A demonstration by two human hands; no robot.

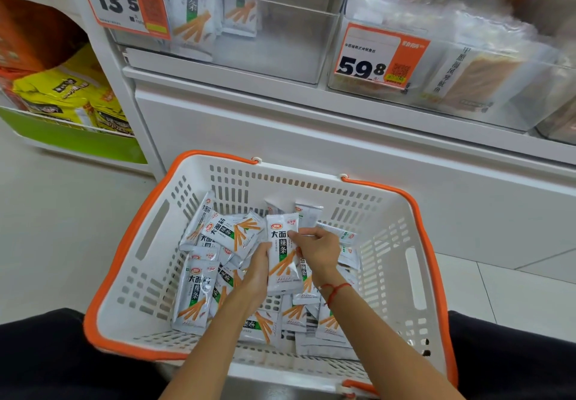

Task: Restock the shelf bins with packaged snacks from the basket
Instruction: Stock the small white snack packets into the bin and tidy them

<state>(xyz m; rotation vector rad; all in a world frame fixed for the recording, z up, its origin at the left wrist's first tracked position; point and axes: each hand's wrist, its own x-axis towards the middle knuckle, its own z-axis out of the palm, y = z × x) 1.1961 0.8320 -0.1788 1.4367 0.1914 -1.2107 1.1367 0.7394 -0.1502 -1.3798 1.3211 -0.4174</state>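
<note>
The upright snack packet (283,256) is sitting inside the basket (389,212), grasped between both hands: the left hand (258,270) is cupping its left edge, the right hand (318,251) is pinching its upper corner. Slick film risks slipping; loose packets (196,296) below the grip risk snagging.

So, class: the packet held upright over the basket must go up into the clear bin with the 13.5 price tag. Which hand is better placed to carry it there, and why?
Probably the left hand. It holds the upright packet along its side, and the clear bin sits up and to the left. The right hand only pinches the packet's top edge.
</note>
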